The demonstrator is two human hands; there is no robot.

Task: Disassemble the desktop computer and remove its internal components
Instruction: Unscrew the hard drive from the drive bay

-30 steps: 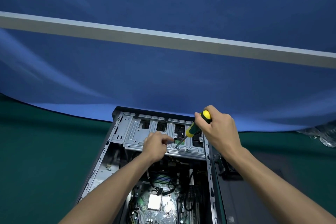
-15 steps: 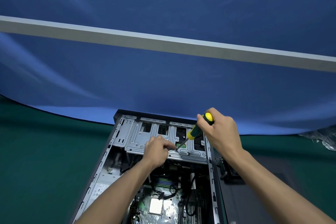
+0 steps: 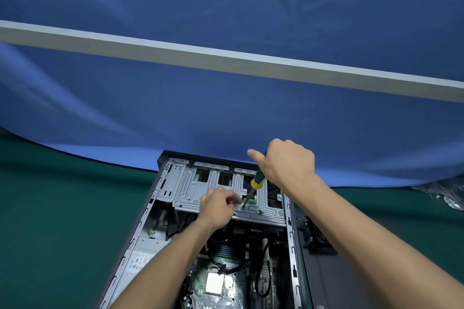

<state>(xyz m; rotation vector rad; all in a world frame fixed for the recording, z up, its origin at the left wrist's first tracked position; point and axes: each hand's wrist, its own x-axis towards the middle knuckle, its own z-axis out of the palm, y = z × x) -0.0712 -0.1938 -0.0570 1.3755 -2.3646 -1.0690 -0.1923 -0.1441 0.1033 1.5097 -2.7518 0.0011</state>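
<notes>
Driving a screw out of the silver drive cage (image 3: 198, 190) looks like the step in hand: the right hand (image 3: 288, 160) has its grip closed round the top of the green and yellow screwdriver (image 3: 257, 180), thumb stuck out to the left, with the shaft slanting down and left so the tip sits on the cage's lower flange just right of centre frame. The left hand (image 3: 218, 206) is curled just beside the tip, its fingertips pinched together at the flange; whether they pinch a loosened screw or only steady the shaft I cannot tell. The open desktop computer case (image 3: 150, 213) lies flat on the green surface (image 3: 50, 221) in the lower middle of the frame, its far end against the blue cloth (image 3: 226, 108), with the motherboard (image 3: 218, 286) and its black cables (image 3: 263, 281) exposed right below the cage. The likeliest trouble is the tilted tip slipping out of the screw head, which could round the head or jab the left fingers close by. A freed screw could also drop down among the cables onto the board, where it would be hard to find. Leaning hard on the thin flange might bend it
</notes>
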